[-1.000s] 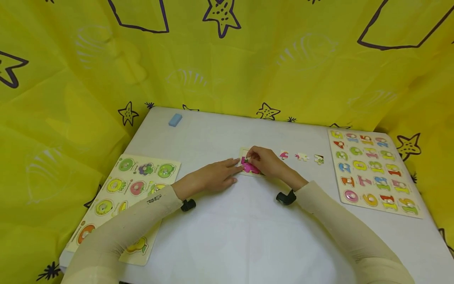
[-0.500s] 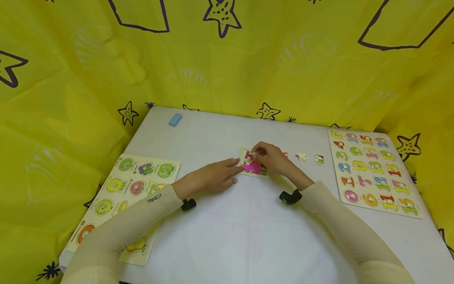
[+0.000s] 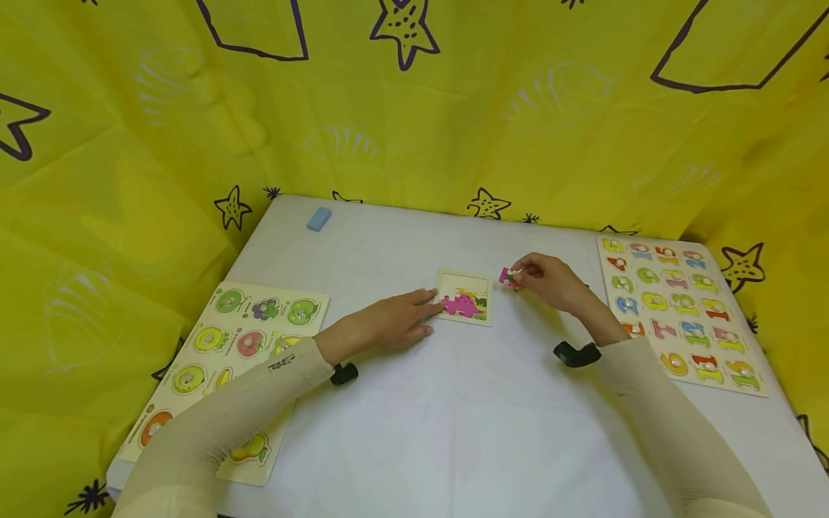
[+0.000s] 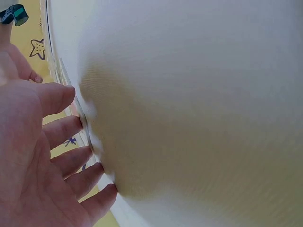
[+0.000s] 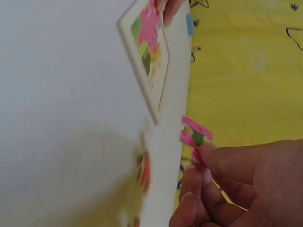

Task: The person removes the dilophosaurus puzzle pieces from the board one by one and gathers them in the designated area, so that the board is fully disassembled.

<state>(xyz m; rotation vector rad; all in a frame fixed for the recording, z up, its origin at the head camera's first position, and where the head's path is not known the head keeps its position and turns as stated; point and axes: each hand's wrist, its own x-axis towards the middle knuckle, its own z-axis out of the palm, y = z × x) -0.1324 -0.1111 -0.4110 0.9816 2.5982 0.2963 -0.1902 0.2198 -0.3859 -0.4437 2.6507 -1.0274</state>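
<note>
A small square jigsaw tray (image 3: 489, 302) lies mid-table, with a pink dinosaur picture in its lower part and bare wood above. My left hand (image 3: 401, 320) rests flat beside it, its straight fingertips on the tray's left edge. To the right of the tray, my right hand (image 3: 552, 282) pinches a pink and green jigsaw piece (image 5: 198, 135) between thumb and fingers, raised above the table. Beneath that hand, the right wrist view shows a loose red jigsaw piece (image 5: 144, 171) on the cloth. Other loose pieces are mostly hidden behind the hand.
A wooden fruit puzzle board (image 3: 249, 471) lies at the left, partly under the left sleeve. On the right is a number puzzle board (image 3: 702, 385). A blue block (image 3: 319, 219) sits near the back left edge, before a yellow curtain (image 3: 414, 122).
My right hand has lifted the pink and green jigsaw piece from the tray and carried it right, over the loose pieces. The left hand has stayed on the tray's edge.
</note>
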